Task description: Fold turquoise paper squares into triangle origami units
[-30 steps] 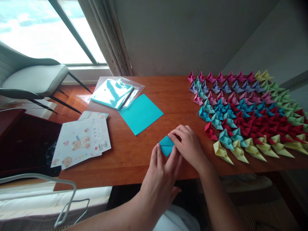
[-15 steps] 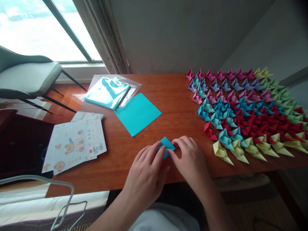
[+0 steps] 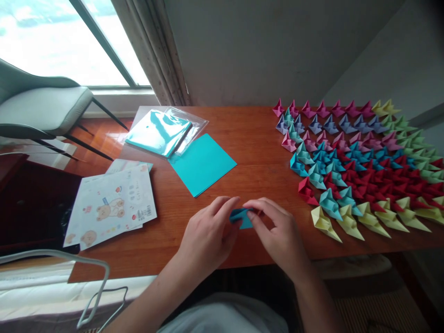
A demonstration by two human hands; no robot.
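A small folded piece of blue origami paper (image 3: 246, 221) is held between my two hands near the front of the table. My left hand (image 3: 211, 226) pinches its left side, and the fingers cover part of it. On the right side, my right hand (image 3: 274, 226) grips the paper's upper edge between thumb and fingers. Just beyond my hands lies a stack of turquoise paper sheets (image 3: 204, 164), set at an angle. To the right, several rows of folded paper boats (image 3: 371, 180) in red, yellow, blue, green, pink and purple cover the tabletop.
A clear plastic pack of turquoise paper (image 3: 157, 134) overlaps the stack's far corner. Sheets printed with bears (image 3: 114, 208) lie at the left edge of the wooden table (image 3: 256, 138). A grey chair (image 3: 48, 101) stands by the window, and a white curved metal frame (image 3: 100, 273) is at lower left.
The folded paper has gone from lying flat as a diamond to being tilted up and bent between my fingers. Both hands now grip it more closely. The whole view has shifted slightly.
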